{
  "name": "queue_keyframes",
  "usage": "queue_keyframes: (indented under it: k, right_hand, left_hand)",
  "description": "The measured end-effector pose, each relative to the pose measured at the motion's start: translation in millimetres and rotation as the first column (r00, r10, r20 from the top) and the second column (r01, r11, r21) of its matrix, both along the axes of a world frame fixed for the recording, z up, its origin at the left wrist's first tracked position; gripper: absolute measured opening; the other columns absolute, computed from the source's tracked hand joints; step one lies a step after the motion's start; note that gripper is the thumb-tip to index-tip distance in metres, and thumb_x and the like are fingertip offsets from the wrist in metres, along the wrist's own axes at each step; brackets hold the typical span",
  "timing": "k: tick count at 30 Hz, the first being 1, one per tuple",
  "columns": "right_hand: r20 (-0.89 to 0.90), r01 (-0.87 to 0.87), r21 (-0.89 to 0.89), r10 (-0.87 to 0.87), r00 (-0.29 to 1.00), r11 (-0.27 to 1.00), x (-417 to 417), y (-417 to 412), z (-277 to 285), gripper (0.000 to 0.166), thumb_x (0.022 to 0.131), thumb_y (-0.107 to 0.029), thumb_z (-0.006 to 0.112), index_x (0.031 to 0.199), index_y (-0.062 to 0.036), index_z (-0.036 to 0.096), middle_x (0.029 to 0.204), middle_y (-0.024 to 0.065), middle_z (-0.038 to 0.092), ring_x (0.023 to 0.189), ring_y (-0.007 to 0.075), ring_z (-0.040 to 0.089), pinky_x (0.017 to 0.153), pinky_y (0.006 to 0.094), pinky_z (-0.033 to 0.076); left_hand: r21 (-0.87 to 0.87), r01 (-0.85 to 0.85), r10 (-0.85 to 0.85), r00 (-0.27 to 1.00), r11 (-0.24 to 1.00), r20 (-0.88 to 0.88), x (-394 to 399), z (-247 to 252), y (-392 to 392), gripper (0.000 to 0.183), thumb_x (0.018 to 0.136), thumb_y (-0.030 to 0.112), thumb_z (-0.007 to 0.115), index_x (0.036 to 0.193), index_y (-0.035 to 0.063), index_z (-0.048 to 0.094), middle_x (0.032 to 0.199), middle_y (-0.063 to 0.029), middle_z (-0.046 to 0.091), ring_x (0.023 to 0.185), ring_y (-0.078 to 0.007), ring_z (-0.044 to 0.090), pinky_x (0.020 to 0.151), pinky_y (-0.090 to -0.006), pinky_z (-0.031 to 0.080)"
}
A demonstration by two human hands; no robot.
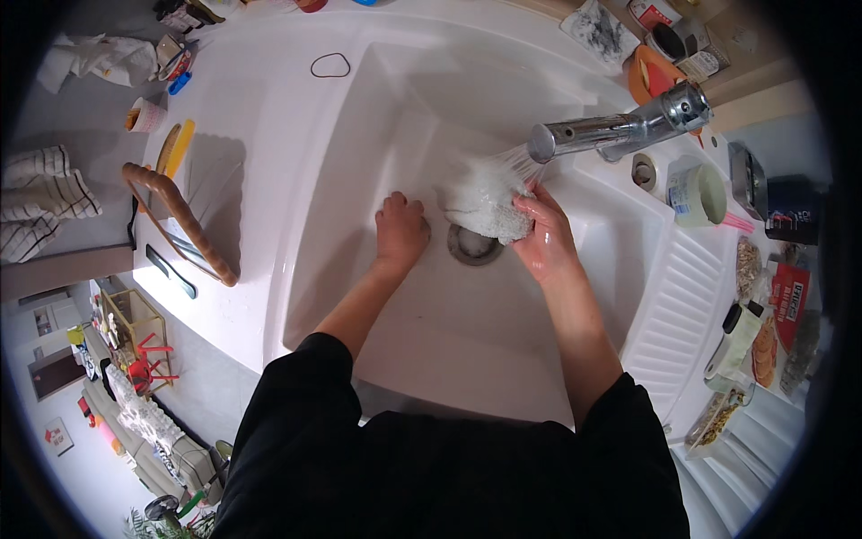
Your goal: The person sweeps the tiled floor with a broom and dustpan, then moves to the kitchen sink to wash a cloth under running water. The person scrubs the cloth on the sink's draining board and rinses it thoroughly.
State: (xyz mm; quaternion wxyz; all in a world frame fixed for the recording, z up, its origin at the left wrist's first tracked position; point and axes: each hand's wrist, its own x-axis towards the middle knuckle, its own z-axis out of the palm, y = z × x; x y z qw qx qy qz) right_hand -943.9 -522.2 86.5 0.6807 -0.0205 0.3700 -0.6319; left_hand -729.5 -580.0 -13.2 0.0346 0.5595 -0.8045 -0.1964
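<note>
My right hand [549, 236] grips a wet white cloth [488, 209] by its right edge. Water sprays onto the cloth from a chrome faucet [586, 135] just above it. Beneath the cloth, the drain [475, 246] in the floor of the white sink [458, 323] is partly covered. To the left of the cloth and apart from it is my left hand [403, 229], low in the basin with its back to me. Its fingers are curled, and its palm is hidden.
Left on the counter stand a brown-framed mirror [182, 222], a yellow comb [180, 148] and a paper cup [146, 116]. A hair tie [330, 65] lies behind the sink's left edge. On the right are a ribbed drainboard [673, 323], a pale green cup [697, 195] and food packages [788, 296].
</note>
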Motion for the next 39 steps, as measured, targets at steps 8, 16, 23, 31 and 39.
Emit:
queue_keyframes:
  k: [8,16,23,31,39]
  right_hand:
    - [-0.149,-0.110,0.031,0.114,0.982,0.993,8.3,-3.6,16.5,0.039,0.086,-0.007,0.059,0.124,-0.0071,0.051,0.117,0.0071,0.057,0.108,0.0201,0.056,0.094,0.0368,0.046]
    - [-0.722,0.011,-0.056,-0.048,0.690,0.998,22.6,-4.1,-44.8,0.030,0.087,-0.009,0.061,0.116,-0.0038,0.058,0.116,0.0076,0.059,0.106,0.0174,0.056,0.090,0.0322,0.045]
    - [-0.993,-0.365,0.090,0.110,0.034,0.927,81.3,42.7,-5.5,0.025,0.079,-0.023,0.073,0.074,-0.0066,0.056,0.078,0.0068,0.059,0.075,0.0292,0.060,0.071,0.0376,0.048]
    - [-0.953,-0.068,0.301,0.298,-0.047,0.951,27.4,-34.9,-78.9,0.031,0.083,-0.036,0.065,0.074,-0.0064,0.062,0.083,0.0130,0.065,0.081,0.0354,0.062,0.078,0.0485,0.047]
    - [-0.914,-0.234,0.071,-0.031,-0.405,0.970,90.1,28.3,-44.9,0.032,0.080,-0.033,0.068,0.087,-0.0027,0.066,0.098,0.0196,0.065,0.094,0.0376,0.062,0.082,0.0485,0.048]
  left_hand:
    - [0.874,0.437,0.960,0.072,0.215,-0.272,-50.9,13.5,-2.4,0.039,0.096,0.035,0.049,0.125,0.0095,0.051,0.112,-0.0110,0.057,0.107,-0.0256,0.054,0.090,-0.0411,0.046]
    - [0.804,0.573,0.985,-0.034,0.157,-0.168,-55.4,3.6,19.5,0.050,0.094,0.046,0.050,0.132,0.0140,0.044,0.119,-0.0104,0.055,0.116,-0.0279,0.051,0.093,-0.0542,0.045]
    - [0.773,0.623,0.985,0.024,0.117,-0.168,-73.2,24.8,15.6,0.061,0.087,0.060,0.055,0.127,0.0135,0.047,0.119,-0.0101,0.055,0.101,-0.0253,0.056,0.085,-0.0451,0.050]
    - [0.891,0.397,0.974,-0.137,0.222,-0.182,-99.9,-2.7,43.0,0.032,0.098,0.033,0.043,0.108,0.0063,0.056,0.103,-0.0106,0.063,0.094,-0.0199,0.061,0.081,-0.0371,0.051]
    - [0.835,0.460,0.949,-0.056,0.301,-0.311,-68.0,-10.2,36.9,0.036,0.097,0.036,0.046,0.112,0.0050,0.055,0.109,-0.0083,0.060,0.099,-0.0216,0.059,0.086,-0.0377,0.047]
